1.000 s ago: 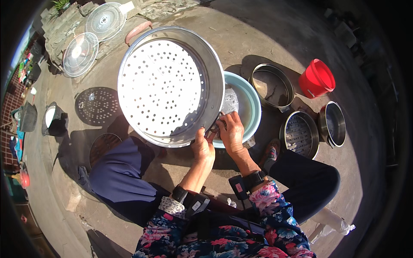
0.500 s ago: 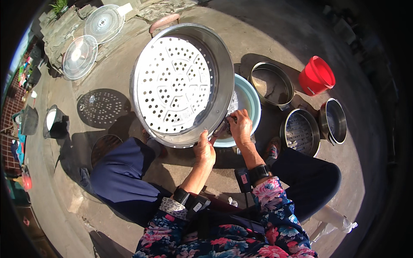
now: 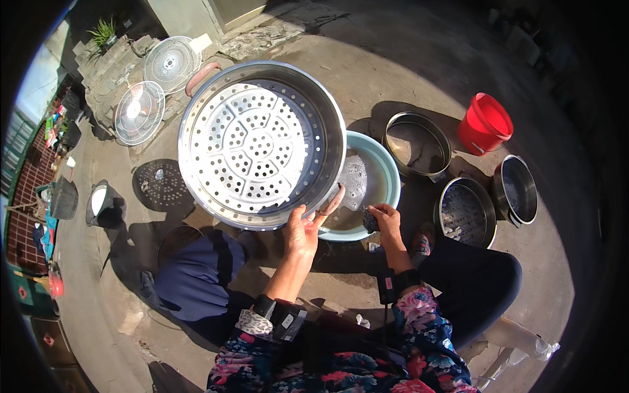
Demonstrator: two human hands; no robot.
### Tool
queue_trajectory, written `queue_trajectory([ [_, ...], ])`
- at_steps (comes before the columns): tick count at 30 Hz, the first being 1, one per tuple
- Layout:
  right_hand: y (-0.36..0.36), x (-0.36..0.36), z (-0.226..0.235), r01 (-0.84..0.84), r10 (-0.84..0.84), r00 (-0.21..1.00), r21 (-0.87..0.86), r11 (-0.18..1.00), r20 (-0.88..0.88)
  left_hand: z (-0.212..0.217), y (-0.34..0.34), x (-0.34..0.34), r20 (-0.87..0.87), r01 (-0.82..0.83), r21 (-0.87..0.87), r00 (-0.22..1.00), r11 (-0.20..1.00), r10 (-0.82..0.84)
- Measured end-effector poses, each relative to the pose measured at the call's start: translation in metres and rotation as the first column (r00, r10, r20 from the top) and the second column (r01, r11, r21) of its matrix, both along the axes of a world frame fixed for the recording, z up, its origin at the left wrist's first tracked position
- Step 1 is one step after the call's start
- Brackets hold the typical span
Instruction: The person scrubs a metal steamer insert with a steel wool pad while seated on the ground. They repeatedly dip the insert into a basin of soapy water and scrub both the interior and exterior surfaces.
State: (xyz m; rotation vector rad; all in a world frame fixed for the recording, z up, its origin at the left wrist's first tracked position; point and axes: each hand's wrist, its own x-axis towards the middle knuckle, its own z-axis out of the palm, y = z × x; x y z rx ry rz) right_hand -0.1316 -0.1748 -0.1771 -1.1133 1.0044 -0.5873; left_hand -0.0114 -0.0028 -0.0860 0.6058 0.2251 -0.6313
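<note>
A perforated pan (image 3: 262, 152) was gripped by the left hand (image 3: 301, 237), a dark scrubber (image 3: 370, 221) pinched in the right hand (image 3: 388, 223).

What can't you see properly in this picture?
In the head view:
- Perforated steamer tier's underside: turned away from the camera.
- Left part of the light-blue basin: behind the tier.
- Part of the dark scrubber: covered by the right hand.
- Objects at upper right: lost in shadow.

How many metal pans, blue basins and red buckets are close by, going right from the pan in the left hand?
Metal pans: 4 (1 held, 3 on the ground)
Blue basin: 1
Red bucket: 1
Total: 6
</note>
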Motion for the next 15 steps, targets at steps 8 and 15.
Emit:
queue_trajectory([
  [8,-0.01,0.032,0.005,-0.187,0.18,0.98,-0.077,0.979,-0.09,0.045,0.041,0.036,0.144,0.03,0.146,0.988,0.989,-0.051],
  [15,-0.035,0.055,-0.043,-0.475,0.225,0.832,-0.442,0.761,-0.507,0.052,0.072,0.055,0.076,0.161,0.239,0.98,0.958,-0.183],
])
